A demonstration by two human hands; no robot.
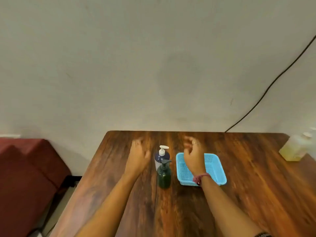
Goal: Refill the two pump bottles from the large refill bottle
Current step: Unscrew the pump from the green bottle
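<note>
Wooden table (239,194), upright pump bottles (163,168)

Green pump bottle (164,176) upright before navy white-pump bottle (161,157), yellowish refill bottle (296,147) far right, blurred

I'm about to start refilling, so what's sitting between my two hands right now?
In the head view, the two pump bottles: the dark blue one with the white pump and the green one nearer you, between left hand and right hand.
</note>
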